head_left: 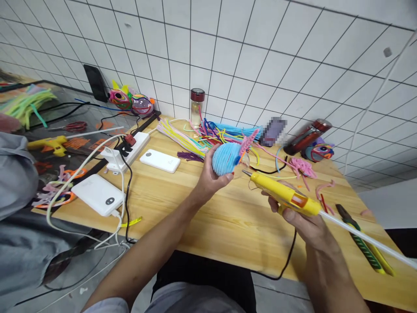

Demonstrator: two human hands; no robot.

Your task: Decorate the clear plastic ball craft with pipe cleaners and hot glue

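My left hand [211,176] is wrapped round a light blue fuzzy ball [225,160], held above the wooden table [208,226]. A pink braided piece [248,143] sticks up from the ball's right side, beside a dark blue spot and a bit of orange. In my right hand [298,215] is a yellow glue gun [283,191], its metal nozzle pointing left at the ball with a gap between them. A long white glue stick [365,237] juts from the gun's back end.
Pipe cleaners [185,138] lie behind the ball, near a glass bottle [196,108]. Pliers [361,243] rest at right. Power banks [159,161] and a power strip [127,152] with cables are at left, beside a person in grey [16,174]. The gun's black cord hangs over the front edge.
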